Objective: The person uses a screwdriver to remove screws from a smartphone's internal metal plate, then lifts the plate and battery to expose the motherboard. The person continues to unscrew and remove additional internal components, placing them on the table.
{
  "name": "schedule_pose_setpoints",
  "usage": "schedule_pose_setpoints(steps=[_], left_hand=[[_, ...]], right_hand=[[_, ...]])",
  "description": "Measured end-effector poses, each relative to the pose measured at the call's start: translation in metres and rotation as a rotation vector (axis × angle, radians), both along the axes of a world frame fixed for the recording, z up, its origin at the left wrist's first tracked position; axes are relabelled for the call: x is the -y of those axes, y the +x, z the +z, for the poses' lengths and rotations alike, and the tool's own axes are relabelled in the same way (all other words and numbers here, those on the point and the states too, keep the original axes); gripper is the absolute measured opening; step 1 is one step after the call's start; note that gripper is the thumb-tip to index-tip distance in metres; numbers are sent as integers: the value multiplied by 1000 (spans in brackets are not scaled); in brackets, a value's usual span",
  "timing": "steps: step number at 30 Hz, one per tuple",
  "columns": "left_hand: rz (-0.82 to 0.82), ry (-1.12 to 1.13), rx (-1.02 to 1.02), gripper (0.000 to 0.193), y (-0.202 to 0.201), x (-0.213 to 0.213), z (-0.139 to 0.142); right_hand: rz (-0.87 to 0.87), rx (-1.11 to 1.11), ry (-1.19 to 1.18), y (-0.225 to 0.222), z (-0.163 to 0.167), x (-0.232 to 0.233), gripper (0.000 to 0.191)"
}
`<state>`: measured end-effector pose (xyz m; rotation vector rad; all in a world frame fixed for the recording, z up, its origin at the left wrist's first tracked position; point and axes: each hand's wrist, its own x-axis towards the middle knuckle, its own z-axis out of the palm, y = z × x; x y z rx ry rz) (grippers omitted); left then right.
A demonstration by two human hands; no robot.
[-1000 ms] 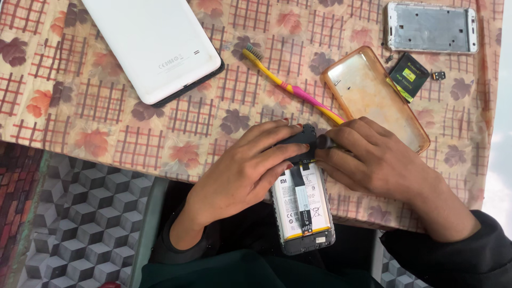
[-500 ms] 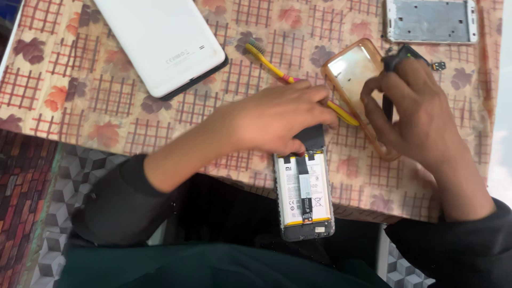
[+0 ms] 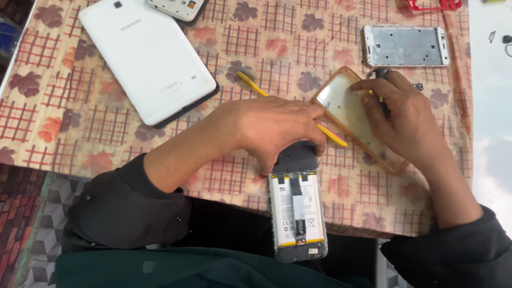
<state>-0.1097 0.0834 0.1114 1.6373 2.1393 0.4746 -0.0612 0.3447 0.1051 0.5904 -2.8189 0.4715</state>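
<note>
An opened phone (image 3: 296,213) with its back off lies at the table's near edge, its white battery showing, half hanging over the edge. My left hand (image 3: 272,128) grips its dark top end. My right hand (image 3: 400,114) rests over a clear orange-tinted phone cover (image 3: 341,104), fingers closed round a small dark tool with a yellow-green stripe; the tool is mostly hidden. A yellow and pink toothbrush (image 3: 256,85) lies between the two hands, partly under my left hand.
A white tablet (image 3: 149,58) lies face down at the upper left, with another white device (image 3: 176,8) above it. A bare silver phone frame (image 3: 405,45) sits at the upper right. Small dark parts (image 3: 505,40) lie on the white surface at the far right. The patterned tablecloth (image 3: 53,117) covers the table.
My right hand left the phone's top, moved up right to the orange cover, and now holds a small tool. My left hand stays on the phone's top end.
</note>
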Motion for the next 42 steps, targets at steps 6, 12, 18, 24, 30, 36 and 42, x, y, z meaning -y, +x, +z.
schedule_pose_setpoints(steps=[6,12,18,24,30,36,42], left_hand=[[53,18,33,85,-13,3,-4],[105,60,11,91,-29,3,-8],[108,142,22,95,-36,2,-15],[124,109,131,80,-36,3,-18],[61,137,117,78,-37,3,-20],[32,194,262,79,-45,3,-24],[124,61,188,97,-42,3,-20]], right_hand=[[40,-86,88,-12,2,0,22],[29,-160,100,-25,7,17,45],[120,209,-851,-7,22,38,47],[330,9,-1050,12,-6,70,42],[498,-67,-833,27,-21,76,38],[546,-109,-540,20,-17,70,54],[543,-73,-557,25,-10,64,43]])
